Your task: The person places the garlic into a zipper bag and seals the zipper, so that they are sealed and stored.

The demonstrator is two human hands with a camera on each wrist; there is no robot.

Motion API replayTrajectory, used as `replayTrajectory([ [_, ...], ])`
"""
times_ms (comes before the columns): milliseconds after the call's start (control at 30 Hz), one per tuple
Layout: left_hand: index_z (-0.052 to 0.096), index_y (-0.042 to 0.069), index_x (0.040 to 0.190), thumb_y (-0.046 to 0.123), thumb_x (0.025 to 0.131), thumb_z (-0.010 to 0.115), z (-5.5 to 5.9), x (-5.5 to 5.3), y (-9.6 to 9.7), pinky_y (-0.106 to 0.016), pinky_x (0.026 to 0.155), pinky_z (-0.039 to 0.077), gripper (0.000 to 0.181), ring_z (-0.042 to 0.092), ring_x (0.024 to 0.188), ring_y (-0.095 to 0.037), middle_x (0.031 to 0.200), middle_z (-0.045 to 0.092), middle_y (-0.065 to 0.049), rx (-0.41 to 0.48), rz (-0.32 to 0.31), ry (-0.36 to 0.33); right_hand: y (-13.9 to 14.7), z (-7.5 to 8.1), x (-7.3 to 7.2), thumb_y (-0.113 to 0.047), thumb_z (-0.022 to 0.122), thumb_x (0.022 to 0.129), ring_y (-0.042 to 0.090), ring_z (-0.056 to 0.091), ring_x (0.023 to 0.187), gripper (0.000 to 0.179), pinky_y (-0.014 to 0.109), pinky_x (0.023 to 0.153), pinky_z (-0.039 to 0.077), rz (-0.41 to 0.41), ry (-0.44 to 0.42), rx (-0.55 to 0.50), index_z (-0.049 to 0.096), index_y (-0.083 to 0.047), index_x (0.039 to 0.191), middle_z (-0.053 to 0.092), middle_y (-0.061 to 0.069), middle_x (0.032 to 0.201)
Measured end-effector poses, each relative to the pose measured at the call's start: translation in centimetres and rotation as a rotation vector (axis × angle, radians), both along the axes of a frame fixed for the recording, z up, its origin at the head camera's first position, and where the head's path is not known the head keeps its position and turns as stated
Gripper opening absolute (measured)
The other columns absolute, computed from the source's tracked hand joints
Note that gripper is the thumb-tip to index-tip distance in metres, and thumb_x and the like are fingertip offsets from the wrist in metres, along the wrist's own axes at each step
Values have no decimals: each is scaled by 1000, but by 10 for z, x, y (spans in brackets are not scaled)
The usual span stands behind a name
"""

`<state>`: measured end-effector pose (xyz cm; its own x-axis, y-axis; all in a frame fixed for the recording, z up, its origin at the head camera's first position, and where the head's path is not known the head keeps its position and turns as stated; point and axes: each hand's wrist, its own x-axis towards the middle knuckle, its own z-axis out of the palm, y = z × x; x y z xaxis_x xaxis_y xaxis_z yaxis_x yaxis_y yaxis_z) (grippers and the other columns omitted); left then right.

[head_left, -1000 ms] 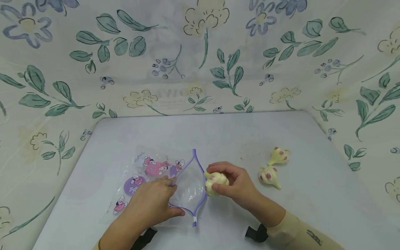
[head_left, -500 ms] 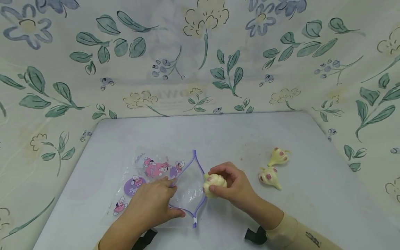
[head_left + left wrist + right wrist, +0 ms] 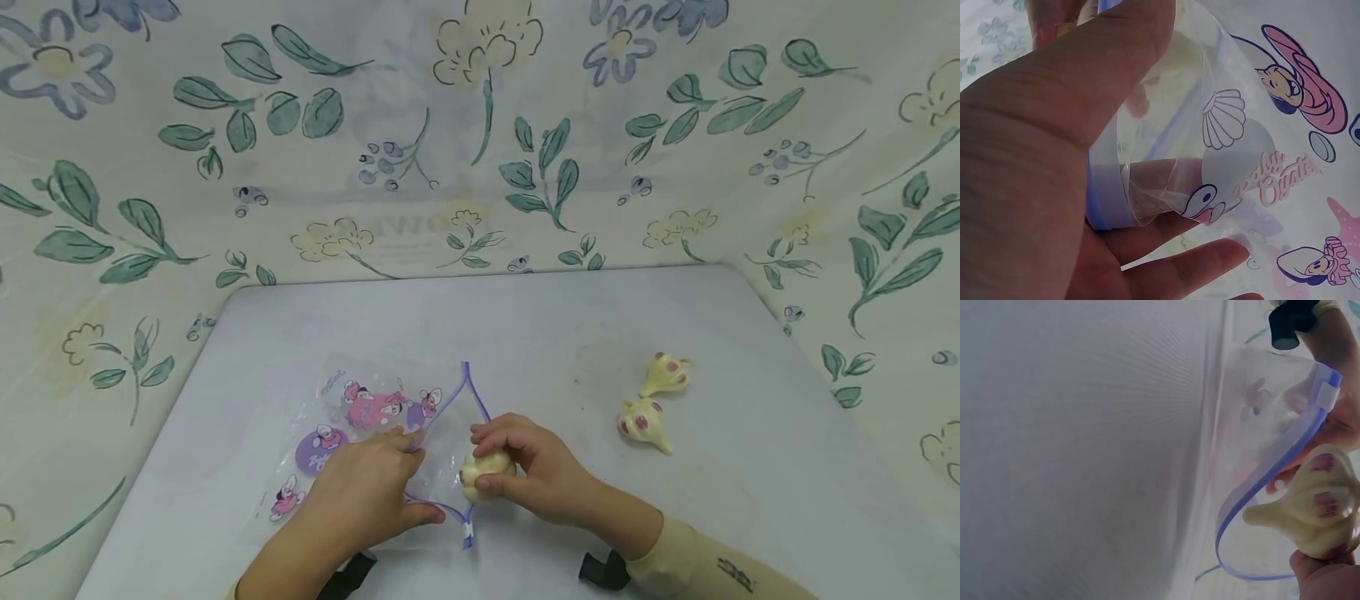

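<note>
My right hand grips a pale garlic bulb with purple-pink patches, thumb on the near side and fingers over the top. In the head view the bulb overlaps the right edge of the mouth of a clear zip bag. My left hand holds the bag's upper edge, thumb and fingers spread apart along the purple zip, and the mouth gapes. Through the clear film in the left wrist view, some fingers show. The right wrist view has the garlic's stem pointing toward the purple rim.
Two more garlic bulbs lie close together on the right of the white table, one behind the other. A white slider sits at the zip's near end. Flowered cloth rises behind the table.
My right hand has carried the garlic left and nearer, from beside the bag's right edge to over its mouth. The left hand keeps its place on the bag.
</note>
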<state>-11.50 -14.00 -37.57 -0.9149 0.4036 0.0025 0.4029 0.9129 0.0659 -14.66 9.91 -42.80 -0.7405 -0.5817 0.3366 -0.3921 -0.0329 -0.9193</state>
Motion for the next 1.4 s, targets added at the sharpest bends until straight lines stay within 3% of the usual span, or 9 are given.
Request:
replayTrajectory([
  [167,80,8,101,67,62,85,-2,0,-1,-47,88,60,71,69,116,-28,116,76,-7,12,-18,9,0,-1,0,-9,73,92,26,56,133,18,27,105,50,-17,79,71,68,-7,109,62,20,132],
  [400,81,9,96,66,64,84,-4,1,-6,-47,85,60,66,70,113,-30,112,77,-7,50,-82,56,-1,0,0,-5,62,99,33,52,137,17,35,111,47,-70,263,107,67,-8,115,51,16,149],
  [600,80,9,100,67,65,83,-2,2,-7,-45,84,61,68,70,113,-29,113,77,-7,65,-65,62,2,1,-3,-4,64,97,30,54,136,22,38,111,47,-136,373,141,65,-11,117,53,13,148],
  [767,81,9,101,68,65,83,0,2,-7,-44,83,61,69,71,110,-26,112,77,-7,84,-37,58,4,2,-5,-6,73,90,23,61,123,25,37,103,52,-262,370,155,68,-12,114,64,9,131],
  [967,80,9,102,68,64,83,3,1,-6,-45,84,61,70,71,111,-27,114,76,-7,76,-17,33,8,7,-8,-1,74,88,17,63,99,22,29,85,55,-383,335,92,71,-10,107,69,4,107],
  [1233,81,10,102,69,64,82,3,1,-7,-44,81,61,70,71,111,-26,114,76,-7,57,-21,46,14,15,-10,0,72,87,16,62,103,28,26,90,52,-461,278,70,71,-13,111,68,2,111],
  [1400,80,10,101,69,64,82,2,1,-7,-43,80,62,70,71,111,-26,114,76,-6,55,-30,58,23,23,-17,7,68,88,11,59,111,26,22,95,51,-501,241,-55,69,-3,112,65,9,115],
])
